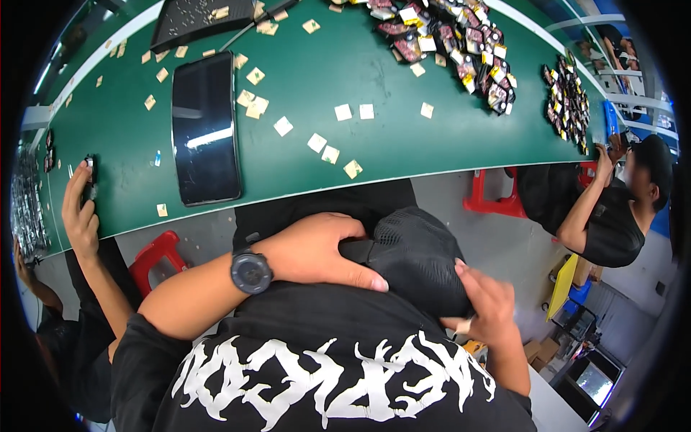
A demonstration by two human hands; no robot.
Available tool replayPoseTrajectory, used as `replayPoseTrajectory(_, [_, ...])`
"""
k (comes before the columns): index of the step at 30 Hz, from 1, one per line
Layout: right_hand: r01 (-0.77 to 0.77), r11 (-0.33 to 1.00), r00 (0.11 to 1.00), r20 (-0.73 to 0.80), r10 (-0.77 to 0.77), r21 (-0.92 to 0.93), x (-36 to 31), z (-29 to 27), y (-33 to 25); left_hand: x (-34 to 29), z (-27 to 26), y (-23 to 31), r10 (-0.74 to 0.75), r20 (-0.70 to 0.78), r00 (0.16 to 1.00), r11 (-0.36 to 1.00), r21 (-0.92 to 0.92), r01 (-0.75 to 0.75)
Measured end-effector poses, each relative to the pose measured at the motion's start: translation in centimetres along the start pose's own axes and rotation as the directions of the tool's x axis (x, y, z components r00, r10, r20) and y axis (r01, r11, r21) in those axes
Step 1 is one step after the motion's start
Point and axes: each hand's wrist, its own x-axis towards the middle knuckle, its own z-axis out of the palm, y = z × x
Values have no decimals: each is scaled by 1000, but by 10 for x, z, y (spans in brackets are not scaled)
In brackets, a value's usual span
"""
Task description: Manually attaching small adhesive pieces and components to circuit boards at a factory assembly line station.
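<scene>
A black mesh cap (pixel 416 248) is in front of my body, below the table's near edge. My left hand (pixel 324 248), with a dark watch on its wrist, grips the cap at its left side, the thumb stretched along the near side. On the cap's right edge is my right hand (pixel 488 299), slightly blurred, its curved fingers and thumb holding the rim. Part of the left fingers is hidden behind the cap.
Small pale square pieces (pixel 317 142) are scattered over the green table (pixel 302 65). A black glossy screen panel (pixel 205 129), a dark tray (pixel 194 29) and piles of small black packets (pixel 461 43) lie there. Co-workers sit left and right, near red stools (pixel 493 194).
</scene>
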Motion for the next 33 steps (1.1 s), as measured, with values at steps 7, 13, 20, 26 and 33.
replayPoseTrajectory(7, [-16,934,967,-244,-77,-357,-33,22,-37,-7,22,21,245,-196,949,965,-49,-259])
replayPoseTrajectory(13, [-197,977,966,-185,179,-84,-28,22,-52,-2,25,30,-60,31,998,925,-375,67])
replayPoseTrajectory(20, [-480,426,731,80,678,767,-50,-7,12,-16,28,28,-64,6,998,902,-427,60])
replayPoseTrajectory(26, [-525,-33,788,500,359,851,-44,29,56,-34,17,21,195,-30,980,933,-302,-195])
replayPoseTrajectory(33, [-418,175,869,336,363,892,-28,-8,14,-47,3,27,348,13,938,910,-245,-334])
